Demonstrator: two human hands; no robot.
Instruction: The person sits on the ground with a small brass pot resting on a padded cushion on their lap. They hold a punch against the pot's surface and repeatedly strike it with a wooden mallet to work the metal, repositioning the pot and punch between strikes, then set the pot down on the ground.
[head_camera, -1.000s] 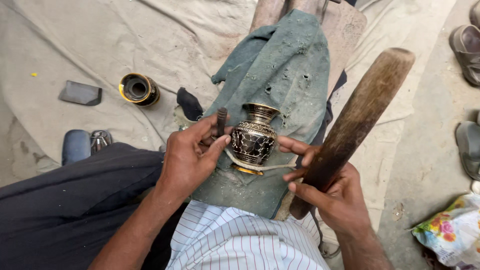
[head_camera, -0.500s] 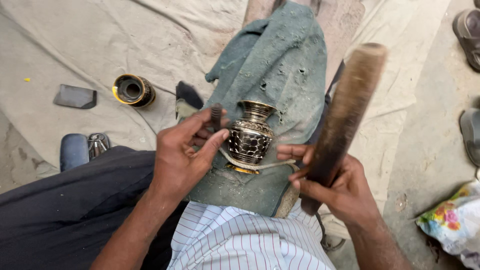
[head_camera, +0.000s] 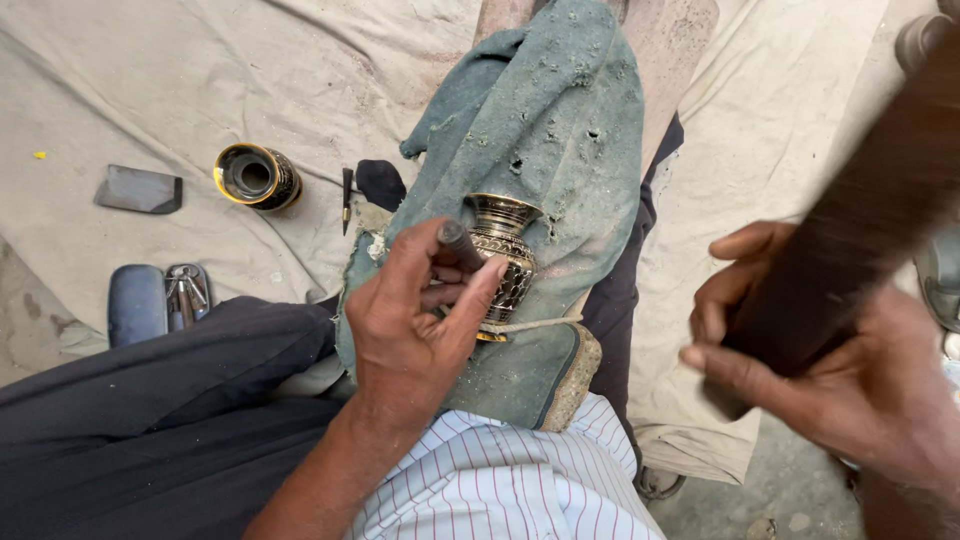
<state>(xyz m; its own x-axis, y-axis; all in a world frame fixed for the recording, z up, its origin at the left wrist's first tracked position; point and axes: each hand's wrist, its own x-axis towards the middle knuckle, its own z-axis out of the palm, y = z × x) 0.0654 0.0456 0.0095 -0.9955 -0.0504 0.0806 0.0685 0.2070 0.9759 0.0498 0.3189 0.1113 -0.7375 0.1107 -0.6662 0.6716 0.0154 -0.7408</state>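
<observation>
A small engraved brass vase (head_camera: 503, 250) stands on a green-grey cloth (head_camera: 560, 130) draped over my outstretched leg. My left hand (head_camera: 415, 320) steadies the vase from its left side and pinches a short dark metal punch (head_camera: 458, 243) against the vase's shoulder. My right hand (head_camera: 830, 370) grips the lower end of a thick wooden stick (head_camera: 870, 230), raised off to the right of the vase and blurred by motion. A thin string (head_camera: 530, 325) runs around the vase's base.
A black-and-gold round vessel (head_camera: 256, 176) lies on the beige ground sheet (head_camera: 150, 90) at the left, with a small chisel (head_camera: 347, 198) beside it, a dark flat stone (head_camera: 139, 190), a blue case with keys (head_camera: 160, 298), and a sandal (head_camera: 940, 280) at the right edge.
My right hand has swung the wooden stick away from the vase, up and to the right. My left hand stays on the vase with the punch.
</observation>
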